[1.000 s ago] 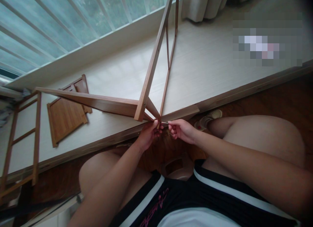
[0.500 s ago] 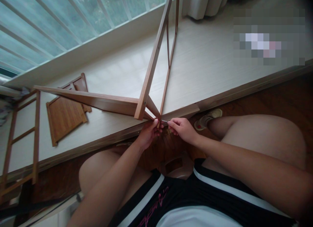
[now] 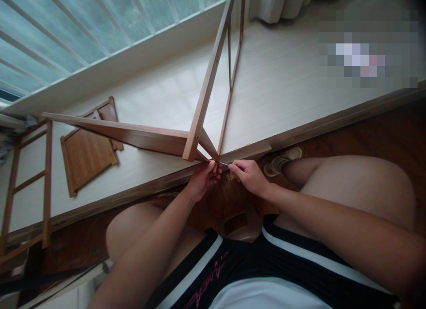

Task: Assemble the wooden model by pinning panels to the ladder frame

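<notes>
A brown wooden frame (image 3: pixel 209 80) stands tilted on the pale ledge, with a wooden board (image 3: pixel 149 139) joined to it and reaching left. At the frame's near lower corner, my left hand (image 3: pixel 201 179) is closed around the end of a wooden leg. My right hand (image 3: pixel 249 176), just to its right, pinches a thin metal rod (image 3: pixel 224 164). The rod points left at the leg end; whether its tip sits in a hole is too small to tell. A small dark hole with a fitting shows on the nearer post.
Loose wooden panels (image 3: pixel 88 156) lie on the ledge (image 3: pixel 286 87) at the left. A ladder-like wooden frame (image 3: pixel 29 180) leans at the far left. A barred window (image 3: pixel 109 25) and a curtain (image 3: pixel 268 5) are behind. Below my hands is a stool (image 3: pixel 244 224) between my legs.
The view has shifted very slightly. Both hands keep their places at the frame's corner, and the metal rod still points at the leg end.
</notes>
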Motion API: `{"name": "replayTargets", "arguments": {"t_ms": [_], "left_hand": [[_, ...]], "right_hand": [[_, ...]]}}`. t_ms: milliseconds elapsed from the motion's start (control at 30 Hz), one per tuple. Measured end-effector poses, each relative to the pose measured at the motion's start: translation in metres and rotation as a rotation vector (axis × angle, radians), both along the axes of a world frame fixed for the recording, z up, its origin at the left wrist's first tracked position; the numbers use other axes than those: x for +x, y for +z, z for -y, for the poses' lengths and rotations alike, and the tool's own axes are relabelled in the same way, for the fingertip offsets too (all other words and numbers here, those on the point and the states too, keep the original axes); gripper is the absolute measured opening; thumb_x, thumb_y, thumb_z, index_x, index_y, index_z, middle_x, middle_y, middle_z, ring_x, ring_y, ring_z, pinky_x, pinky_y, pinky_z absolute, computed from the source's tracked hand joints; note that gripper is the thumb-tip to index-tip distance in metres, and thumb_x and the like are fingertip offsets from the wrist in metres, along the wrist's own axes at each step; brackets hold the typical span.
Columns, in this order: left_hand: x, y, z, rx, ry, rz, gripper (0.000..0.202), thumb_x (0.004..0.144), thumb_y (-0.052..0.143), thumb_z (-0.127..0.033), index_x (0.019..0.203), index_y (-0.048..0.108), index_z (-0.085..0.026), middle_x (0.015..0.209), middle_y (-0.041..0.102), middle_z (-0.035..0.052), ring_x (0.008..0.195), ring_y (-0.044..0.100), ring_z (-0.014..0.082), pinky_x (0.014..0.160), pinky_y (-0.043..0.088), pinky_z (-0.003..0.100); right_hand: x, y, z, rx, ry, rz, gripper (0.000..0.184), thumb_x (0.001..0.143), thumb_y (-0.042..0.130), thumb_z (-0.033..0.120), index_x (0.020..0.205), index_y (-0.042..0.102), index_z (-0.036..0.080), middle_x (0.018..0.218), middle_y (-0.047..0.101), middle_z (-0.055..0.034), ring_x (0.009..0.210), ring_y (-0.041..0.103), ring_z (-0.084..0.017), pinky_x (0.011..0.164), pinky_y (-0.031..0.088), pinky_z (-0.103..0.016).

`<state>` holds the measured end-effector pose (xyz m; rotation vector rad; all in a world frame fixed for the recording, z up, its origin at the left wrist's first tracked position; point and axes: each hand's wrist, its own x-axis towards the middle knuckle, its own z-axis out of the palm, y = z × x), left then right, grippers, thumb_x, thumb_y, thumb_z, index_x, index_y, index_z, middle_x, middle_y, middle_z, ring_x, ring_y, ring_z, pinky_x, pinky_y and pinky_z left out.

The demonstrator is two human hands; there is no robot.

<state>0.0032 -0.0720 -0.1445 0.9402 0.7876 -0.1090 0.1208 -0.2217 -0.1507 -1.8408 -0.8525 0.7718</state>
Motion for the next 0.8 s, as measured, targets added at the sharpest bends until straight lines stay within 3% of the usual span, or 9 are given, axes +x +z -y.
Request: {"name": "replayTargets", "arguments": {"t_ms": [400,600,800], "left_hand": [[-0.0002,-0.0005,0.0000,-0.013,0.005,0.002,0.048,0.069,0.064,-0.056,0.094,0.062,-0.015,0.080,0.063,0.0009,0.063,0.056,0.0031,0.055,0.037,0.015],[0.0003,0.0002,0.0005,-0.004,0.000,0.002,0.048,0.070,0.064,-0.056,0.095,0.062,-0.016,0.080,0.063,0.0009,0.063,0.056,0.0035,0.055,0.037,0.016],[0.0010,0.0017,0.0002,-0.001,-0.012,0.001,0.049,0.070,0.063,-0.058,0.096,0.062,-0.016,0.081,0.064,0.0012,0.064,0.056,0.0036,0.056,0.037,0.016]], "right_hand": [[-0.0023,0.0000,0.0022,-0.020,0.040,0.085,0.041,0.092,0.043,0.042,0.067,0.056,0.013,0.064,0.057,-0.0007,0.062,0.049,-0.006,0.065,0.031,-0.020],[0.0004,-0.0048,0.0049,-0.150,0.059,0.452,0.036,0.095,0.036,0.043,0.086,0.061,0.018,0.085,0.063,-0.0022,0.078,0.055,-0.010,0.069,0.029,-0.023],[0.0059,-0.0048,0.0071,-0.136,0.092,0.716,0.036,0.097,0.033,0.040,0.096,0.064,0.022,0.081,0.062,-0.0029,0.081,0.054,-0.010,0.070,0.027,-0.025]]}}
